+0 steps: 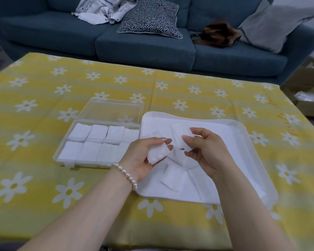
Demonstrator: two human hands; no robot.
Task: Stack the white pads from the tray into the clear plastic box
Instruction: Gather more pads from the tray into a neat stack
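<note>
Two pads held: left hand (143, 156) grips stack (157, 154), right hand (205, 151) pinches pad (182, 137) above tray (243, 134).

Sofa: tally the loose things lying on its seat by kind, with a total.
Patterned cushion: 1
Grey cushion: 1
Brown bag: 1
Crumpled light garment: 1
Total: 4

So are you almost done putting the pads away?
Nearly. The box already looks full of stacked pads. The left hand holds a small bunch, the right hand pinches another pad, and a few loose ones remain in the tray.
</note>
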